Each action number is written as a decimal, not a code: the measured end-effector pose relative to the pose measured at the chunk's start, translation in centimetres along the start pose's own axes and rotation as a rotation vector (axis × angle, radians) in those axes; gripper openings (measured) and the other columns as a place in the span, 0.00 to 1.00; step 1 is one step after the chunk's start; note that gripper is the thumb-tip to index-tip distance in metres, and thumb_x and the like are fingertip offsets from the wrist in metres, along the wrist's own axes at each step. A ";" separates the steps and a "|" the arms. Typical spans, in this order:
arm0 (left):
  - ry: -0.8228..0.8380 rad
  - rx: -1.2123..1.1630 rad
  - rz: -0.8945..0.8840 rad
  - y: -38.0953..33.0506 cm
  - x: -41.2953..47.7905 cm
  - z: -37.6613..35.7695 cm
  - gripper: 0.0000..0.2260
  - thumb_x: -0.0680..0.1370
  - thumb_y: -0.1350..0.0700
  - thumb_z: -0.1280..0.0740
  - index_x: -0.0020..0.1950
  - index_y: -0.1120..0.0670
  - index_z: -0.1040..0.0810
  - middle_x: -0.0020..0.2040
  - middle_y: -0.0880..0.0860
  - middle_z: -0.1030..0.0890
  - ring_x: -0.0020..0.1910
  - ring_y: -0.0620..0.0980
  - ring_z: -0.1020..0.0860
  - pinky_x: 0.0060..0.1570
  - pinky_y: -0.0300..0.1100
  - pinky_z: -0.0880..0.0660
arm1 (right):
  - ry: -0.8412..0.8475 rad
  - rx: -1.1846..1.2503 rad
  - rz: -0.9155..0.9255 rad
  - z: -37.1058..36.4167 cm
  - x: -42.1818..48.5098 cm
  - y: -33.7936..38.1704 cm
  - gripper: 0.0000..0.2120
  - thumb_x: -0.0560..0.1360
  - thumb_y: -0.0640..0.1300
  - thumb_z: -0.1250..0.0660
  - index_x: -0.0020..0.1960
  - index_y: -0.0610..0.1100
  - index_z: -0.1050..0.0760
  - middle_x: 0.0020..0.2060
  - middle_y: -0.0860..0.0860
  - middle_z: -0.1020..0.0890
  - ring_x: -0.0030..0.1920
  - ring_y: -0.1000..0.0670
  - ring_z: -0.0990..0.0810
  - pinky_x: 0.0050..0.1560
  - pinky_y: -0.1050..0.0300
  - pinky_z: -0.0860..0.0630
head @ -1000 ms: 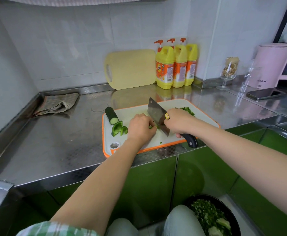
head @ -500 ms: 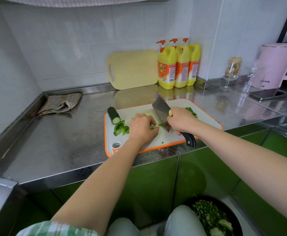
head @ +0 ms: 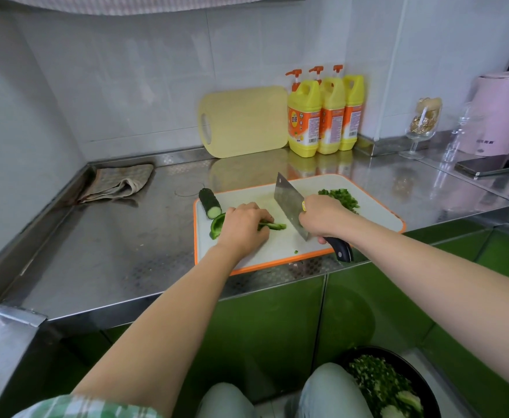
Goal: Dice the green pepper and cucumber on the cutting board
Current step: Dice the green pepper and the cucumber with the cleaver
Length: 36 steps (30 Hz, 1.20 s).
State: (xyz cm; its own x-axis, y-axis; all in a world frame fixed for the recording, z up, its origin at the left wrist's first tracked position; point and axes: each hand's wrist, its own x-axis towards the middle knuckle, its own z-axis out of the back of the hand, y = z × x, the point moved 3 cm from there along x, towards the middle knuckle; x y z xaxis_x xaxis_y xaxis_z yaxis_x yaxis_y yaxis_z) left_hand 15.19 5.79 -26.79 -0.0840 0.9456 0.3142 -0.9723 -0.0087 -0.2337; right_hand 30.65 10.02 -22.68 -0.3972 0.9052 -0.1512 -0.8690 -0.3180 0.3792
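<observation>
My left hand (head: pixel 242 227) lies knuckles-up on the cutting board (head: pixel 376 212), a white plastic slab with a rounded orange rim. Its fingers (head: pixel 256 210) are curled down and clamped on the green pepper strips (head: pixel 274 226), thin glossy lengths that poke out to the right. My right hand (head: pixel 322 217) is wrapped tight round the black riveted handle of the cleaver (head: pixel 287 203). The broad rectangular steel blade is tilted, with its edge turned toward the strips and just beside them. I cannot tell if its lower corner touches the board.

A curved, hollow pepper piece (head: pixel 217 226) sits at the left of my left hand, touching it. Behind it the cucumber (head: pixel 209 203), a stubby dark cylinder with a pale cut face, lies on the board's far left corner. A loose heap of diced pepper (head: pixel 342 197) is at the far right of the board, behind my right hand.

The desk (head: pixel 120 251) is brushed stainless steel with a raised lip. On it are a crumpled cloth (head: pixel 120 182), a pale yellow board (head: pixel 244 122) leaning on the tiled wall, three yellow pump bottles (head: pixel 304 116), a stemmed glass (head: pixel 423 125) holding something golden, a pink kettle (head: pixel 500 116) and a flat phone (head: pixel 488 168). Below, by my knee, a black bowl (head: pixel 419 378) holds chopped greens.
</observation>
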 end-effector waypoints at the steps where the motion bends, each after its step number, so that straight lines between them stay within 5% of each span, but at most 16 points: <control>1: -0.015 -0.013 0.003 0.0 0.1 -0.1 0.13 0.76 0.54 0.34 0.59 0.48 0.19 0.53 0.51 0.21 0.54 0.55 0.24 0.52 0.46 0.34 | -0.015 0.021 0.004 0.0 0.1 -0.2 0.07 0.77 0.35 0.45 0.47 0.34 0.29 0.32 0.40 0.21 0.27 0.43 0.22 0.29 0.59 0.27; 5: -0.072 -0.087 0.027 -0.7 0.5 -0.7 0.12 0.75 0.53 0.31 0.57 0.51 0.18 0.52 0.54 0.19 0.52 0.56 0.23 0.53 0.46 0.30 | -0.039 0.037 0.033 1.2 -0.4 -0.3 0.07 0.78 0.37 0.47 0.43 0.39 0.33 0.27 0.43 0.24 0.25 0.46 0.24 0.26 0.61 0.32; 15: -0.203 -0.240 0.080 -0.8 0.0 -1.0 0.09 0.73 0.53 0.27 0.50 0.55 0.15 0.47 0.54 0.17 0.47 0.55 0.21 0.50 0.49 0.27 | 0.057 -0.088 -0.005 0.7 -0.5 0.8 0.11 0.77 0.34 0.43 0.51 0.31 0.24 0.29 0.42 0.22 0.29 0.43 0.21 0.28 0.60 0.29; 23: -0.199 -0.255 0.056 -0.6 -0.1 -1.2 0.09 0.73 0.52 0.27 0.50 0.55 0.14 0.47 0.54 0.17 0.46 0.55 0.21 0.49 0.49 0.26 | -0.133 0.047 0.032 0.2 0.7 0.1 0.07 0.80 0.40 0.46 0.44 0.42 0.33 0.36 0.45 0.25 0.25 0.46 0.23 0.26 0.61 0.31; 27: -0.180 -0.240 0.057 -0.5 0.1 -1.5 0.09 0.74 0.51 0.28 0.50 0.54 0.15 0.47 0.53 0.18 0.46 0.54 0.22 0.51 0.51 0.26 | -0.080 0.002 0.068 1.8 0.1 0.4 0.05 0.77 0.36 0.43 0.46 0.37 0.29 0.32 0.44 0.25 0.29 0.46 0.24 0.28 0.59 0.29; 30: -0.184 -0.250 0.068 -0.3 0.2 -1.6 0.09 0.73 0.51 0.26 0.49 0.54 0.15 0.47 0.52 0.20 0.45 0.53 0.22 0.50 0.49 0.27 | 0.037 -0.119 0.020 1.3 -0.8 1.1 0.06 0.73 0.32 0.37 0.37 0.36 0.28 0.28 0.45 0.26 0.27 0.48 0.27 0.30 0.59 0.30; 36: -0.182 -0.259 0.057 -0.3 0.2 -1.7 0.09 0.72 0.52 0.26 0.49 0.55 0.14 0.45 0.52 0.19 0.46 0.54 0.22 0.49 0.49 0.27 | 0.057 -0.152 -0.028 0.6 -0.1 1.3 0.06 0.75 0.32 0.40 0.45 0.32 0.24 0.19 0.45 0.25 0.25 0.46 0.25 0.28 0.61 0.30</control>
State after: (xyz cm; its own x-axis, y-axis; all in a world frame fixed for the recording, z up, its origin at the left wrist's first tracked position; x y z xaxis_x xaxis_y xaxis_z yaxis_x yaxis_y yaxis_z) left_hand 15.85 6.51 -28.19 -0.1975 0.8719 0.4481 -0.8789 0.0450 -0.4749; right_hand 29.77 9.65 -21.60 -0.3849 0.8981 -0.2127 -0.9126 -0.3360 0.2327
